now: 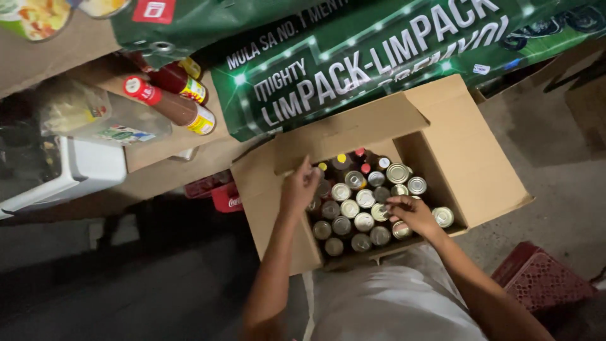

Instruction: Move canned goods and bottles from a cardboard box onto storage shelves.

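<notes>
An open cardboard box point(473, 158) sits in front of me, packed with several upright tin cans point(349, 208) with silvery lids and a few small bottles with red and yellow caps point(341, 158) at the back. My left hand point(299, 185) rests on the box's left inner edge, fingers curled against the flap. My right hand point(411, 215) reaches into the box from the right, its fingertips touching the lid of a can point(380, 212) near the front rows. Whether it grips that can is unclear.
A green printed banner point(379, 57) hangs behind the box. Sauce bottles with red caps point(170, 104) lie on a cardboard shelf at left, beside a clear plastic bag point(95, 117) and a white container point(76, 173). A red crate point(543, 278) stands at lower right.
</notes>
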